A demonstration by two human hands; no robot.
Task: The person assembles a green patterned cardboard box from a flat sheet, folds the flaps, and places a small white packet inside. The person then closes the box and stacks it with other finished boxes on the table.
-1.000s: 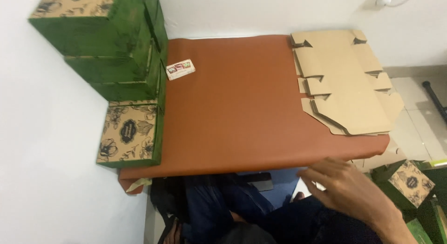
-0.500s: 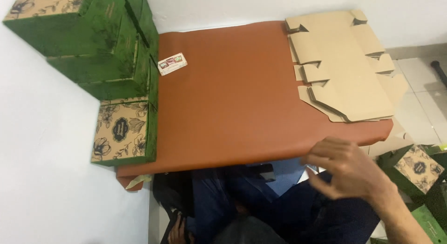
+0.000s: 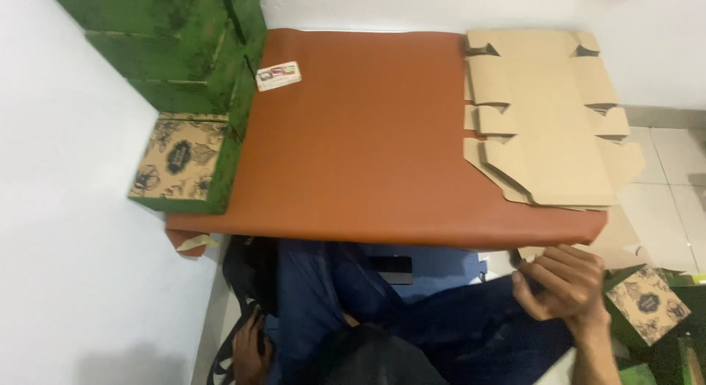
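Note:
My right hand (image 3: 562, 282) is just below the front edge of the brown table (image 3: 368, 135), at its right corner. Its fingers are curled and touch a tan bit of cardboard (image 3: 526, 252) that pokes out under the edge; whether they grip it is unclear. My left hand (image 3: 250, 350) hangs low at the bottom left, beside my blue-jeaned leg and against black straps; its grip is hidden. A stack of flat, unfolded tan cardboard box blanks (image 3: 544, 120) lies on the table's right side, overhanging the edge.
Green boxes (image 3: 176, 47) are stacked at the table's left, one with a tan patterned lid (image 3: 180, 161) in front. A small white and red packet (image 3: 278, 75) lies near them. Another green patterned box (image 3: 647, 304) sits on the floor at right. White walls stand left and behind.
The view has tilted down and shifted. My right hand has moved from beside the table's front edge to under its right corner, fingers curling in.

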